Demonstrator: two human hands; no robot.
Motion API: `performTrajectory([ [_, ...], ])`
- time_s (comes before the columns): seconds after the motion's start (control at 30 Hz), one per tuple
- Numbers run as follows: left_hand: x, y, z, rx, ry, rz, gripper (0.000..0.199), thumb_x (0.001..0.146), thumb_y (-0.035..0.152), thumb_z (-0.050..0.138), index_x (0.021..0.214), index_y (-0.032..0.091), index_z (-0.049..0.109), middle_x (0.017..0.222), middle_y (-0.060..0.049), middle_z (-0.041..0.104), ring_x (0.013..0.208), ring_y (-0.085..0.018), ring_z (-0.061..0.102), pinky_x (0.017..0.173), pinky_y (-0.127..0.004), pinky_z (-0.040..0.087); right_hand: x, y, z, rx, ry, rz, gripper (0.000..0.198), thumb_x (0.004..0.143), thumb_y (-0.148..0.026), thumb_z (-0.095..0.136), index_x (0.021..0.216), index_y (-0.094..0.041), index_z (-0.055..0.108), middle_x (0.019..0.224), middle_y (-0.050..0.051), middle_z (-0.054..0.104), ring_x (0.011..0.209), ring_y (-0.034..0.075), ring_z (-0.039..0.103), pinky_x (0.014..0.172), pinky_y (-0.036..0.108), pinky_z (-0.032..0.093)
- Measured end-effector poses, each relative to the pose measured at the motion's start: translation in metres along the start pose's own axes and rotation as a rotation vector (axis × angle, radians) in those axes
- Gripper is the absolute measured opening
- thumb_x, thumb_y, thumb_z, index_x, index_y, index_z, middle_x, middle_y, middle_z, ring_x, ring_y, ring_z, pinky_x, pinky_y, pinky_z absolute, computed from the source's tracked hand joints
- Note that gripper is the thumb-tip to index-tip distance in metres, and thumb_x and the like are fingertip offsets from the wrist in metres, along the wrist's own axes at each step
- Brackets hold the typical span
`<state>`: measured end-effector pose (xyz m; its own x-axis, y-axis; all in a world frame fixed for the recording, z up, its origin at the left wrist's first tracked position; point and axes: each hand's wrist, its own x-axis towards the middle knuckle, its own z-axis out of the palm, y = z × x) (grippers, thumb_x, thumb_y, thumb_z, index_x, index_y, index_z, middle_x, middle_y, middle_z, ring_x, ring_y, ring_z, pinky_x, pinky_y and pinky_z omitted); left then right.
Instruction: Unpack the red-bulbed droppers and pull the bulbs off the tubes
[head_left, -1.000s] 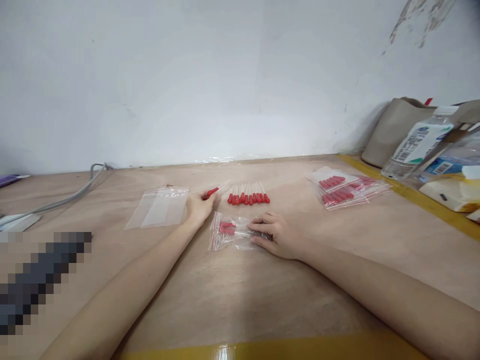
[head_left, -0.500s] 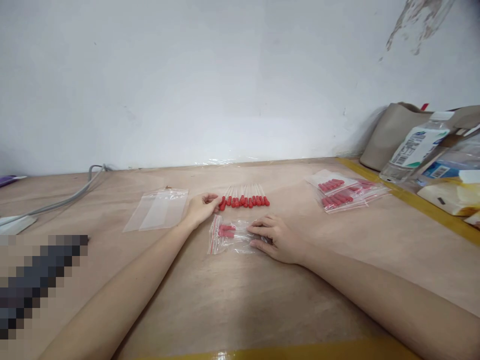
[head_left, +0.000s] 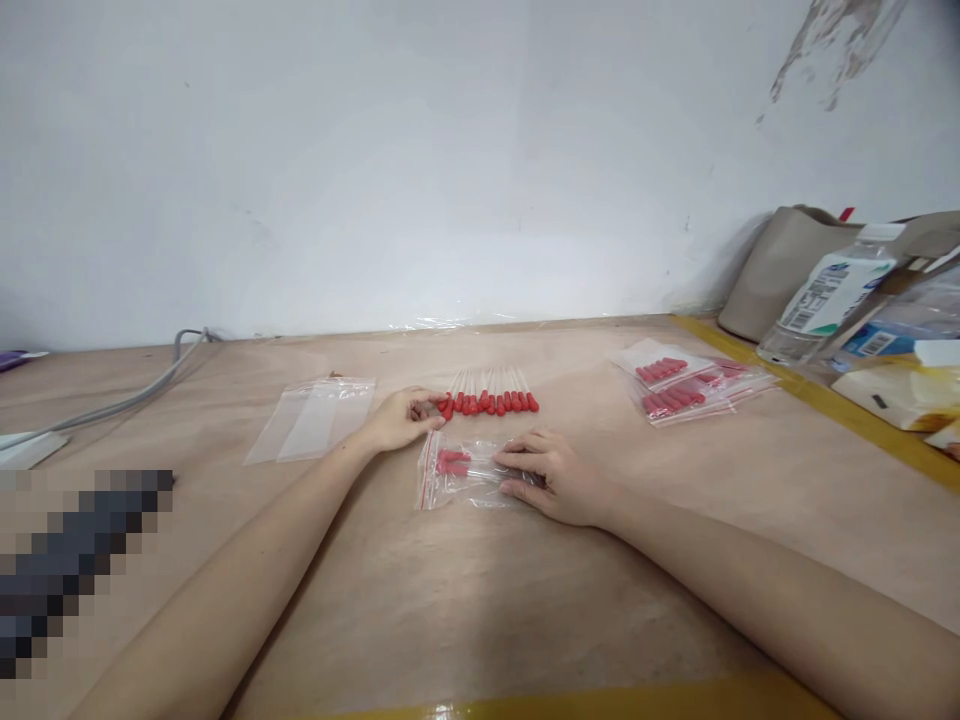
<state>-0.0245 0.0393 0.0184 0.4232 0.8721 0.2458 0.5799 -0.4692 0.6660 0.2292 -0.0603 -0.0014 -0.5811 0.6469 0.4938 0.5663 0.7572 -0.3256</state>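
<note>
Fingers (head_left: 430, 396) touching red-tipped droppers (head_left: 490, 405), bottle label (head_left: 836, 293) unreadable

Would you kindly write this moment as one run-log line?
left hand: at left end of red-ended droppers; right hand: on clear zip bag; flat bags: left; filled bags: right

Left hand (head_left: 406, 418) at red-bulbed droppers (head_left: 490, 404), right hand (head_left: 556, 478) on clear bag (head_left: 480, 491)

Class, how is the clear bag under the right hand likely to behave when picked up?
The clear bag would probably flop, as its film looks thin and wrinkled. The red-ended tubes inside might slide, with slack film around them. It is likely light, with few tubes showing.
</note>
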Motion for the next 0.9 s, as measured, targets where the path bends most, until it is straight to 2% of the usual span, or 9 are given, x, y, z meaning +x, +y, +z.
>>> performTrajectory([
  [0.1, -0.001, -0.002, 0.005, 0.067, 0.052, 0.015, 0.035, 0.069, 0.035, 0.061, 0.099, 0.017, 0.064, 0.068, 0.000, 0.059, 0.056, -0.010, 0.050, 0.054, -0.022, 0.043, 0.000, 0.000, 0.000, -0.009, -0.009, 0.003, 0.032, 0.082, -0.037, 0.052, 0.108, -0.020, 0.061, 0.103, 0.008, 0.061, 0.093, 0.019, 0.052, 0.085, 0.036, 0.042],
  [0.17, -0.002, -0.003, 0.008, 0.075, 0.087, 0.015, 0.034, 0.069, 0.035, 0.061, 0.097, 0.016, 0.065, 0.065, 0.000, 0.058, 0.056, -0.011, 0.050, 0.055, -0.023, 0.043, 0.000, -0.001, 0.000, -0.008, -0.012, 0.006, 0.032, 0.082, -0.037, 0.052, 0.108, -0.020, 0.061, 0.103, 0.008, 0.061, 0.092, 0.019, 0.052, 0.084, 0.036, 0.042],
  [0.4, -0.004, -0.005, 0.014, 0.054, 0.150, 0.041, 0.033, 0.070, 0.035, 0.062, 0.096, 0.015, 0.063, 0.071, -0.001, 0.060, 0.055, -0.010, 0.050, 0.054, -0.023, 0.043, 0.001, 0.001, -0.004, 0.031, -0.050, -0.014, 0.033, 0.083, -0.036, 0.051, 0.111, -0.020, 0.059, 0.104, 0.008, 0.061, 0.094, 0.019, 0.053, 0.085, 0.036, 0.042],
  [0.5, -0.007, -0.008, 0.013, 0.043, 0.230, 0.048, 0.037, 0.069, 0.036, 0.062, 0.100, 0.015, 0.061, 0.077, -0.002, 0.060, 0.058, -0.010, 0.052, 0.056, -0.024, 0.045, 0.000, 0.004, -0.007, 0.065, -0.080, -0.023, 0.034, 0.083, -0.036, 0.051, 0.113, -0.021, 0.058, 0.106, 0.008, 0.060, 0.095, 0.018, 0.053, 0.086, 0.034, 0.043],
  [0.67, -0.034, -0.002, 0.010, 0.033, 0.373, 0.052, 0.021, 0.074, 0.034, 0.057, 0.083, 0.015, 0.060, 0.081, -0.004, 0.057, 0.067, -0.013, 0.055, 0.061, -0.025, 0.046, -0.001, 0.006, -0.009, 0.119, -0.085, -0.017, 0.034, 0.083, -0.037, 0.051, 0.112, -0.021, 0.058, 0.107, 0.008, 0.060, 0.096, 0.018, 0.054, 0.085, 0.034, 0.043],
  [0.8, -0.067, 0.017, 0.010, -0.043, 0.333, 0.161, 0.011, 0.078, 0.026, 0.056, 0.076, 0.016, 0.059, 0.078, -0.003, 0.058, 0.073, -0.013, 0.056, 0.068, -0.025, 0.046, -0.001, 0.006, -0.008, 0.128, -0.081, 0.003, 0.036, 0.082, -0.037, 0.053, 0.114, -0.020, 0.057, 0.107, 0.008, 0.060, 0.097, 0.019, 0.054, 0.086, 0.035, 0.044],
  [0.9, -0.081, 0.030, 0.012, -0.036, 0.169, 0.237, 0.012, 0.080, 0.024, 0.054, 0.081, 0.017, 0.064, 0.086, -0.005, 0.061, 0.080, -0.015, 0.058, 0.074, -0.026, 0.047, -0.001, 0.005, -0.007, 0.128, -0.061, 0.020, 0.039, 0.082, -0.037, 0.053, 0.116, -0.019, 0.055, 0.108, 0.009, 0.059, 0.099, 0.019, 0.053, 0.086, 0.035, 0.044],
])
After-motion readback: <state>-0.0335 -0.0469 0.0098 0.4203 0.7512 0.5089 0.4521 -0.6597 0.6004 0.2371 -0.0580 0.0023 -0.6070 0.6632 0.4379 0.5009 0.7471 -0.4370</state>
